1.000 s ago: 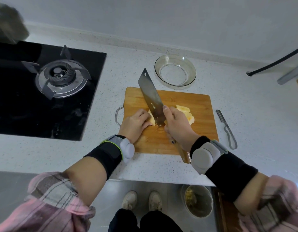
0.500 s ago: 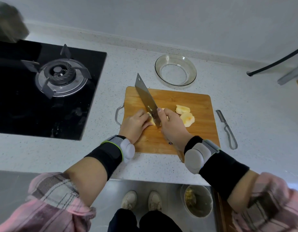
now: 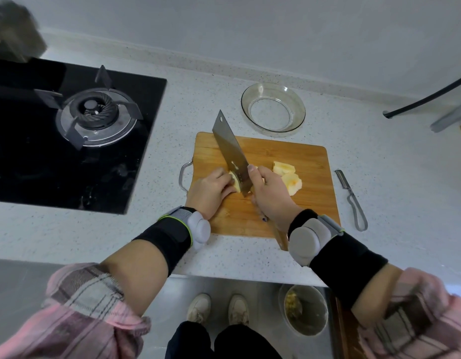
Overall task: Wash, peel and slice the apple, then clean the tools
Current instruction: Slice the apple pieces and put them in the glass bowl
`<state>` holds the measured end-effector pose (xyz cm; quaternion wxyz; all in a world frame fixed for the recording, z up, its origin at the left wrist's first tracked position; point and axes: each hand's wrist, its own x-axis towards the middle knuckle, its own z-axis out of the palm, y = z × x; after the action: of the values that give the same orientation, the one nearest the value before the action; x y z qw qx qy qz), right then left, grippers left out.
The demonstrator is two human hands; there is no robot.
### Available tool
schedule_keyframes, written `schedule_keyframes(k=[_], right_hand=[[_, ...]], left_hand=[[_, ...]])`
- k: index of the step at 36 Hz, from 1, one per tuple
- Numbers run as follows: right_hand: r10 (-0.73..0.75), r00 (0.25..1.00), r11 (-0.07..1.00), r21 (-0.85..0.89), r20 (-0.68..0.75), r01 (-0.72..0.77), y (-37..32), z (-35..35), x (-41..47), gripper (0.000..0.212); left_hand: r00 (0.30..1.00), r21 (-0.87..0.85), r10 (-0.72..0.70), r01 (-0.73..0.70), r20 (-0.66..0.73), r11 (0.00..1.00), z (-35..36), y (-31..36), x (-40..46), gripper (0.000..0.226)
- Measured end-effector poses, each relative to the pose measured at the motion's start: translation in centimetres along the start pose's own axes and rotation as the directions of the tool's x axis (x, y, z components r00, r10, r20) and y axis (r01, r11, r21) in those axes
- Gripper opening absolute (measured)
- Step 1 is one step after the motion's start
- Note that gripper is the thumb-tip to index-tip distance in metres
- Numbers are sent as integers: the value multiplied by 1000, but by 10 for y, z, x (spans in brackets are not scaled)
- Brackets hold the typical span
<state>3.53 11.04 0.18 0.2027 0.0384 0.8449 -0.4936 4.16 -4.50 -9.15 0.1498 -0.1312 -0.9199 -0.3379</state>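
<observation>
A wooden cutting board (image 3: 296, 156) lies on the speckled counter. My left hand (image 3: 208, 190) holds down a peeled apple piece (image 3: 236, 183) near the board's left side. My right hand (image 3: 272, 195) grips a cleaver (image 3: 230, 149) whose blade stands in that piece, tip pointing away from me. Cut apple slices (image 3: 287, 176) lie just right of my right hand. A metal peeler (image 3: 351, 200) rests on the counter right of the board.
An empty glass bowl (image 3: 273, 107) sits behind the board. A black gas hob (image 3: 76, 130) fills the left. A bin with peels (image 3: 304, 310) stands on the floor by my feet. A dark hose (image 3: 426, 98) crosses the far right.
The cleaver shifted left off the cut slices, which now lie uncovered, and came down into the piece under my left hand. The left hand stayed put.
</observation>
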Motion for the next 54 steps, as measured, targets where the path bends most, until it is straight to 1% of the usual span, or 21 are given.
schedule_keyframes(k=[6, 15, 28, 32, 35, 42, 46, 54], right_hand=[[-18, 1000, 999, 43, 14, 17, -4, -5, -6, 41], [-16, 999, 999, 46, 31, 15, -6, -7, -9, 39], [-16, 1000, 999, 37, 21, 16, -3, -5, -10, 34], [-6, 1000, 997, 79, 30, 3, -2, -5, -12, 32], [-11, 1000, 996, 93, 26, 9, -3, -6, -13, 34], [-9, 1000, 999, 41, 14, 9, -5, -5, -10, 44], [-11, 1000, 1000, 27, 18, 11, -2, -3, -10, 41], [-25, 1000, 1000, -12, -4, 25, -1, -3, -9, 45]], left_hand=[[1000, -6, 1, -1, 2, 1000, -1, 1, 0, 38], [1000, -6, 5, -5, -8, 1000, -2, 2, -1, 37], [1000, 4, 23, -23, -16, 1000, -3, 1, 0, 35], [1000, 9, 16, -16, -9, 1000, -2, 1, -1, 36], [1000, 17, 15, -15, -2, 1000, -2, 1, -1, 38], [1000, 29, 17, -17, -2, 999, -3, 1, 0, 38], [1000, 43, 19, -19, 2, 999, -2, 1, -1, 30], [1000, 39, 23, -23, 5, 999, -1, -1, -2, 39]])
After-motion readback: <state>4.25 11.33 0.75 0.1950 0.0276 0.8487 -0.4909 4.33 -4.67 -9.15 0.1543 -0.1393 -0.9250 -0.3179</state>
